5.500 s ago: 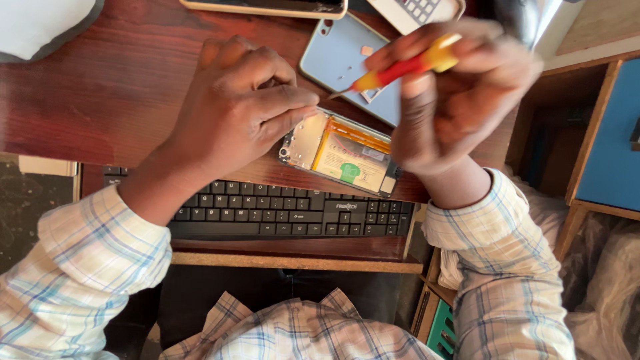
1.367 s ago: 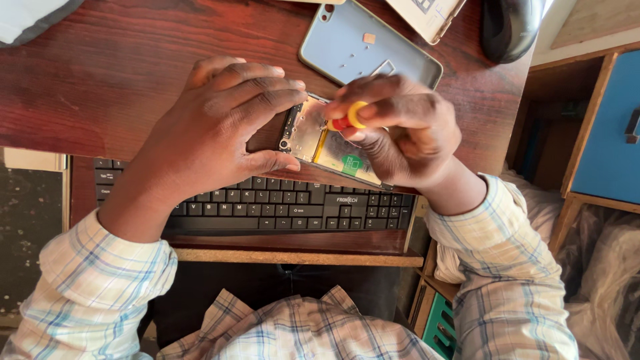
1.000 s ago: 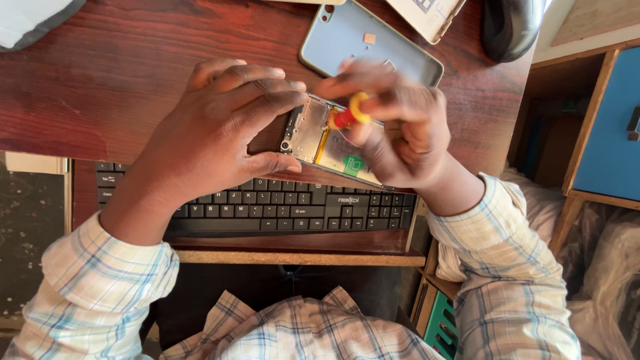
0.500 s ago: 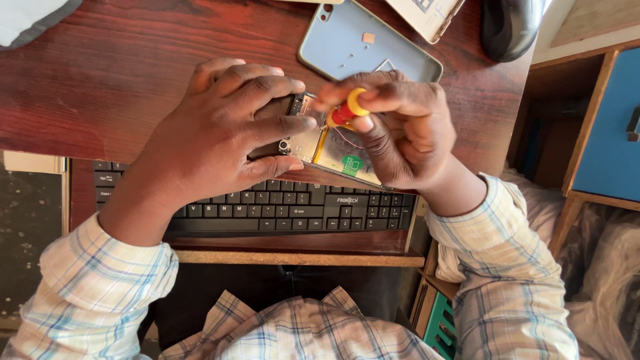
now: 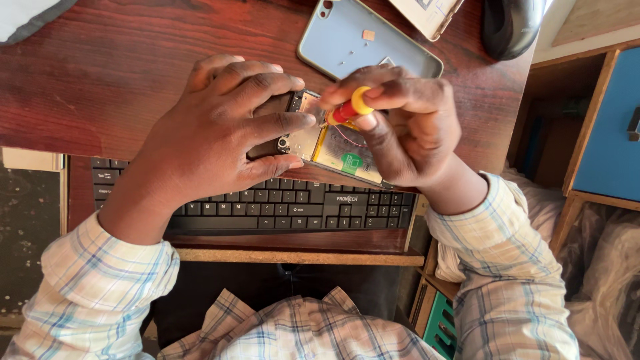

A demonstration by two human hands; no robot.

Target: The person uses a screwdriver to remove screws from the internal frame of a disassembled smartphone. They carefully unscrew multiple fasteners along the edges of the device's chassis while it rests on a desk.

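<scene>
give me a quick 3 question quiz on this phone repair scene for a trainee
1. True or false: the left hand is pressing down on the opened phone.
2. Which tool does the right hand hold? A) tweezers B) red and yellow screwdriver C) brush
3. Fill in: the pale blue back cover lies on the wooden desk, beyond the ____ hand.

Key
1. True
2. B
3. right
</scene>
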